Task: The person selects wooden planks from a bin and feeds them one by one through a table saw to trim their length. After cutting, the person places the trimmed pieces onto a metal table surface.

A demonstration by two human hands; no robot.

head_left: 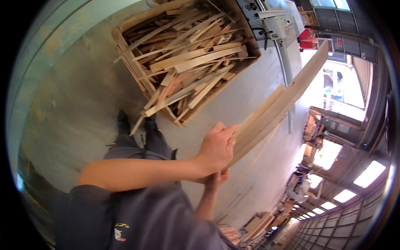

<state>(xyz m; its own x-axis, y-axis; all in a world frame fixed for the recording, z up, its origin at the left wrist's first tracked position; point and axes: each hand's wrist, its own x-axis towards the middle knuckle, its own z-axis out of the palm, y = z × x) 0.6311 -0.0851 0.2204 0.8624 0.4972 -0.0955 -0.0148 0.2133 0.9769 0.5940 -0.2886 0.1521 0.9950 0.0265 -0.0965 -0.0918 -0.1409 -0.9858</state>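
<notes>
Holding: I have one long wooden board [271, 112] out in front of me, to the right of my body, both hands on it near its close end.
Board's long axis: slanting from my hands up and away to the right, roughly parallel to the right edge of the crate [120, 41] and well apart from it.
Board's far end: pointing past the crate's right corner, toward the bright opening [341, 87], and crossing in front of the metal rail [283, 66].
Board's upper edge: stepped partway along; I cannot tell whether a second, shorter piece lies against it.
Left hand [216, 146]: fingers bent and closed over the board's upper edge, my forearm reaching across from the left.
Right hand [216, 180]: below the left, curled at the board's underside; partly hidden, so I cannot tell how fully it closes.
Crate: heaped with wood scraps [208, 58], some poking over its left edge and near corner.
Shoes [123, 116]: on the floor [66, 91], near the crate's left edge.
</notes>
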